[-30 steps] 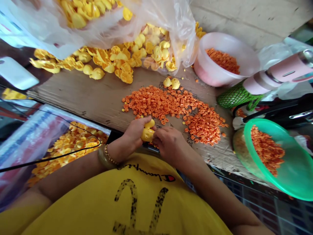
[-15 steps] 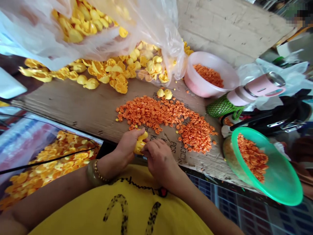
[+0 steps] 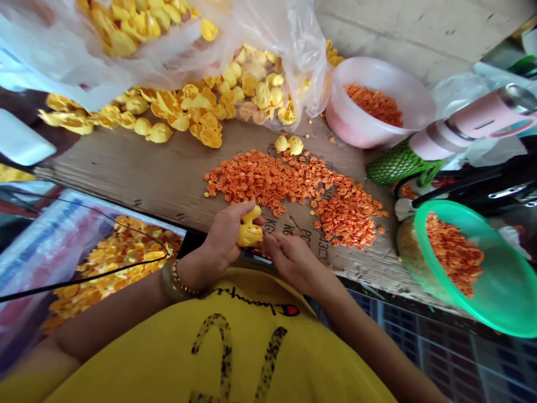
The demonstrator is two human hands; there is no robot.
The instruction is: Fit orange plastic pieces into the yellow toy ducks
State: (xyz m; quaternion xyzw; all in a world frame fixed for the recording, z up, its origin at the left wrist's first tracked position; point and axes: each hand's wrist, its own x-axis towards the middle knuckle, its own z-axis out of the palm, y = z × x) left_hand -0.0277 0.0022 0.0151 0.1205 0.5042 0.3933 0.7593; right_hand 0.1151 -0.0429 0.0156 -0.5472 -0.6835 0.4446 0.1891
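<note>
Since half a second ago the right hand (image 3: 293,260) has backed off slightly from the yellow two-lobed piece (image 3: 250,235), fingertips now just to its right; whether they still touch it, can't tell; the left hand (image 3: 222,235) keeps its grip, piece pinched between thumb and fingers near the front edge of the cardboard (image 3: 146,168); right fingers are curled together, can't tell if anything small is in them.

Around the hands: orange pile (image 3: 260,179) directly beyond both, spreading out past the right one; loose yellow pair (image 3: 295,146) at the pile's far side; yellow shells (image 3: 205,117) further out, ahead and left of the left hand, plastic bag (image 3: 260,22) with more of them behind; white bowl (image 3: 348,117), part-filled with orange bits, far ahead-right of the right hand; pink bottle (image 3: 470,120) tilted, to the right of that bowl; green basin (image 3: 503,280), also with orange bits, well right of the right hand; bangle (image 3: 168,282) on left wrist; yellow heap (image 3: 113,252) left of that wrist, below cardboard level.
</note>
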